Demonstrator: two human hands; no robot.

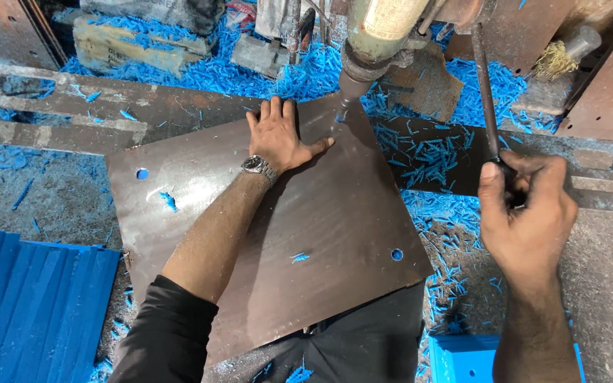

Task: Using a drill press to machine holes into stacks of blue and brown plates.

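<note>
While pressed flat, brown plate (306, 213) — square, hole-drilled, chip-strewn.

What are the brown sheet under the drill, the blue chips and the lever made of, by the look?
Brown sheet: likely a rigid laminate or plastic board with a blue core; smooth, slightly glossy face, holes showing blue. Could be coated; unclear.
Blue chips: plastic-like swarf, short curled bright-blue slivers.
Lever: dark metal rod, dull and worn, gripped by the right hand.
Left hand presses the sheet flat.

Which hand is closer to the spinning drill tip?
Left. The left hand lies flat on the brown sheet right beside the drill tip; the right hand grips the lever, farther away.
</note>
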